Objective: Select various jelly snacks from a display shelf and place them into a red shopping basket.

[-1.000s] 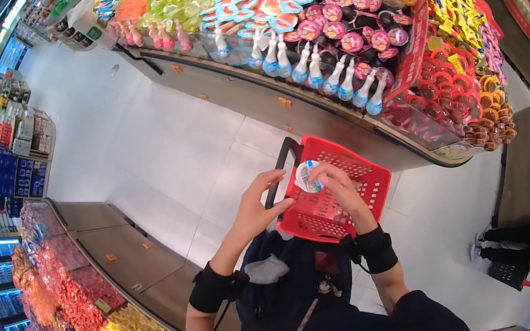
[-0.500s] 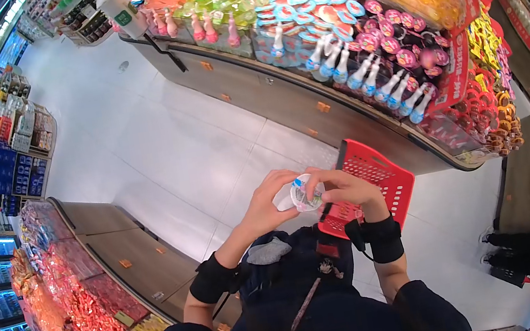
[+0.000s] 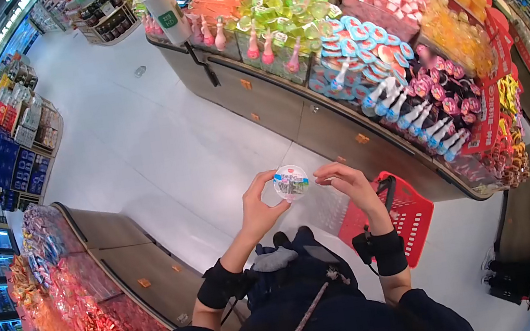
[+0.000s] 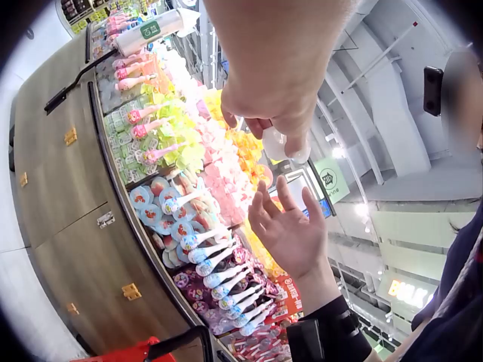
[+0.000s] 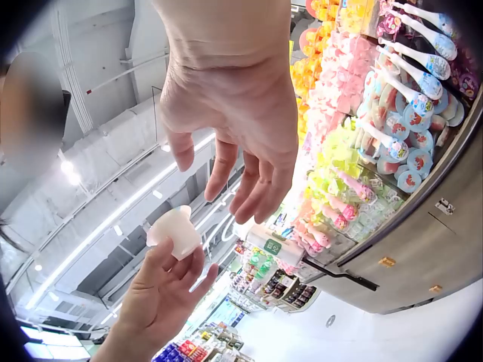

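Note:
A small white jelly cup (image 3: 291, 183) with a printed lid is pinched in my left hand (image 3: 261, 209), lid facing up toward the head camera. From the right wrist view, the pale, slightly see-through side of the cup (image 5: 176, 232) shows above the left fingers. My right hand (image 3: 354, 187) hovers just right of the cup, holding nothing, its fingers loosely bent. The left wrist view shows that right palm (image 4: 290, 240) apart from the cup. Beneath the right forearm is a red shopping basket (image 3: 419, 228) with a black handle, partly covered by the arm.
A long candy counter (image 3: 253, 88) runs along the far side, heaped with jelly cups and bottle-shaped sweets. Wrapped candy (image 3: 87, 311) fills another counter at the left. White floor (image 3: 134, 124) lies between them. Another person's dark-clothed legs (image 3: 504, 276) show at the lower right.
The jelly cup has passed from my right hand to my left, and the right fingers have come off it. The basket now appears farther right and lower, as the whole view has shifted.

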`<state>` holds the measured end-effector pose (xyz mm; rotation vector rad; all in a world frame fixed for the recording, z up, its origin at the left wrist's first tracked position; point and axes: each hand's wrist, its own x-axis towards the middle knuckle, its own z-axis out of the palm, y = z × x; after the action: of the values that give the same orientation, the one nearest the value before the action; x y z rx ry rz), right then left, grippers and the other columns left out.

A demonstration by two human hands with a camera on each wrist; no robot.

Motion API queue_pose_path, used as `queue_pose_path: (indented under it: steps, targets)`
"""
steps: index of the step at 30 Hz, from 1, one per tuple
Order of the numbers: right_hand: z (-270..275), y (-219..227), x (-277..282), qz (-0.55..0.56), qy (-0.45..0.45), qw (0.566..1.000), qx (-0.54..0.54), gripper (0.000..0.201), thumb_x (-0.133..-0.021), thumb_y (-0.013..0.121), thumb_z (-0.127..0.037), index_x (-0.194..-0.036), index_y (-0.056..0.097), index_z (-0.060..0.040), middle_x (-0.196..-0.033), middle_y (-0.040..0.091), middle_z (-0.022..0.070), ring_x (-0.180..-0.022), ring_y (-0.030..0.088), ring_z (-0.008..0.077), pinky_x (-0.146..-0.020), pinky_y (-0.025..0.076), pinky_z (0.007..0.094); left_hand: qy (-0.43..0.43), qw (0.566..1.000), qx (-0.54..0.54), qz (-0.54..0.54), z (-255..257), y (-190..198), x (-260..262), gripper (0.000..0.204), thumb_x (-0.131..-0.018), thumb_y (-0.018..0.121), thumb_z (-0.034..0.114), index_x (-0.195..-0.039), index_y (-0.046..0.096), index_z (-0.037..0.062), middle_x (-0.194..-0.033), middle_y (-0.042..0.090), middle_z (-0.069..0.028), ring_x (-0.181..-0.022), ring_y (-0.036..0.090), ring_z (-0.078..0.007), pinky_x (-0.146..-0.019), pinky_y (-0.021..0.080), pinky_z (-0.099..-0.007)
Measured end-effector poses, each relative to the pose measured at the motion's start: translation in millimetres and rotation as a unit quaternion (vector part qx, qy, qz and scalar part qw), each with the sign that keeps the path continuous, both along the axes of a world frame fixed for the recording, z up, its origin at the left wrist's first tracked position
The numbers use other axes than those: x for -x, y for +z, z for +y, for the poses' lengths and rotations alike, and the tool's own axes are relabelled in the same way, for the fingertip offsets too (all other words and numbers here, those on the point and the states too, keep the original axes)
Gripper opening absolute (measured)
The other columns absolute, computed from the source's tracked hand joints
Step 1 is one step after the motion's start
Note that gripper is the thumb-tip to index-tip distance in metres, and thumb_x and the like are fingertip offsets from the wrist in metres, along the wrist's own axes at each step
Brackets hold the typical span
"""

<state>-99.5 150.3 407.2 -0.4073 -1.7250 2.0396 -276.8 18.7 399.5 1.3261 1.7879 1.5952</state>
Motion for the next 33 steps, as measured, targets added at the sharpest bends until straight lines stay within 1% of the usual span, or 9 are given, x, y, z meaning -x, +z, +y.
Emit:
queue_pose_path:
  steps: [8, 10, 12, 17, 22, 24, 28, 31, 33]
  targets:
    - [50, -28, 59, -0.049, -0.134, 0.989, -0.027, 0.016, -0.084, 0.049, -0.007, -0.096, 0.054, 0.002, -0.093, 0.055, 0.0057, -0.087, 0.054, 0.013, -0.078, 0.042, 0.0246, 0.022, 0.99, -0.071, -0.123, 45, 0, 70, 0.044, -0.06, 0.066, 0.0, -0.102, 0.051, -0.0019, -0.098, 0.055, -0.0089, -0.094, 0.053, -0.0173, -0.087, 0.039, -0.0287]
    - [70, -30, 76, -0.051, -0.185, 0.981, -0.032, 0.013, -0.083, 0.05, -0.006, -0.093, 0.054, 0.0012, -0.087, 0.057, 0.0042, -0.08, 0.054, 0.0096, -0.073, 0.042, 0.021, 0.003, 0.988, -0.07, -0.136, 64, -1, 88, 0.051, -0.06, 0.062, -0.01, -0.108, 0.047, -0.0042, -0.102, 0.052, -0.008, -0.101, 0.049, -0.0163, -0.091, 0.035, -0.0283]
    - [96, -41, 92, -0.043, -0.189, 0.98, -0.04, 0.012, -0.083, 0.05, -0.006, -0.093, 0.054, 0.001, -0.086, 0.057, 0.004, -0.078, 0.053, 0.0088, -0.071, 0.042, 0.0203, 0.009, 0.987, -0.077, -0.142, 89, -2, 106, 0.052, -0.06, 0.061, -0.011, -0.109, 0.046, -0.0043, -0.103, 0.052, -0.0084, -0.102, 0.049, -0.0166, -0.092, 0.035, -0.0287]
    - [167, -42, 136, -0.076, -0.226, 0.967, -0.088, 0.012, -0.083, 0.05, -0.005, -0.093, 0.054, -0.0009, -0.084, 0.057, 0.003, -0.073, 0.052, 0.0058, -0.064, 0.042, 0.0174, 0.012, 0.977, -0.089, -0.191, 167, 0, 160, 0.051, -0.063, 0.062, -0.011, -0.109, 0.043, -0.0026, -0.106, 0.05, -0.0099, -0.102, 0.049, -0.0168, -0.091, 0.036, -0.0292]
    - [242, -40, 189, -0.074, -0.218, 0.972, -0.052, 0.013, -0.083, 0.051, -0.006, -0.094, 0.053, -0.0005, -0.084, 0.056, 0.002, -0.072, 0.051, 0.0042, -0.061, 0.04, 0.0163, 0.015, 0.975, -0.092, -0.204, 252, 5, 231, 0.047, -0.065, 0.066, -0.005, -0.106, 0.042, -0.0009, -0.105, 0.051, -0.0096, -0.101, 0.05, -0.0161, -0.09, 0.038, -0.028]
    - [255, -33, 205, -0.069, -0.211, 0.973, -0.059, 0.013, -0.083, 0.051, -0.006, -0.094, 0.053, -0.0006, -0.084, 0.056, 0.0019, -0.072, 0.051, 0.0042, -0.06, 0.04, 0.0159, 0.043, 0.972, -0.11, -0.204, 278, 8, 253, 0.045, -0.067, 0.065, -0.004, -0.105, 0.042, -0.0012, -0.105, 0.051, -0.0106, -0.098, 0.051, -0.016, -0.087, 0.04, -0.0275]
    - [278, -42, 232, -0.068, -0.201, 0.976, -0.048, 0.014, -0.082, 0.051, -0.006, -0.095, 0.053, -0.0002, -0.081, 0.056, 0.0023, -0.071, 0.052, 0.0049, -0.059, 0.04, 0.016, 0.02, 0.947, -0.171, -0.271, 349, 21, 308, 0.043, -0.069, 0.064, -0.003, -0.106, 0.042, -0.0025, -0.103, 0.052, -0.0109, -0.095, 0.053, -0.0156, -0.083, 0.042, -0.0263]
    - [296, -57, 243, -0.089, -0.202, 0.974, -0.046, 0.014, -0.083, 0.05, -0.005, -0.096, 0.051, 0.0013, -0.077, 0.057, 0.0033, -0.066, 0.052, 0.0065, -0.059, 0.042, 0.0176, 0.03, 0.954, -0.15, -0.258, 411, 25, 359, 0.04, -0.071, 0.064, -0.001, -0.105, 0.043, -0.003, -0.101, 0.053, -0.0109, -0.094, 0.053, -0.0153, -0.081, 0.043, -0.0252]
    - [304, -54, 256, -0.039, -0.207, 0.977, -0.015, 0.015, -0.083, 0.05, -0.006, -0.096, 0.051, 0.0023, -0.075, 0.057, 0.0041, -0.063, 0.052, 0.0072, -0.057, 0.042, 0.0185, 0.075, 0.966, -0.155, -0.192, 451, 37, 387, 0.039, -0.072, 0.064, 0.002, -0.104, 0.044, -0.0035, -0.1, 0.053, -0.0112, -0.091, 0.054, -0.0147, -0.079, 0.044, -0.0245]
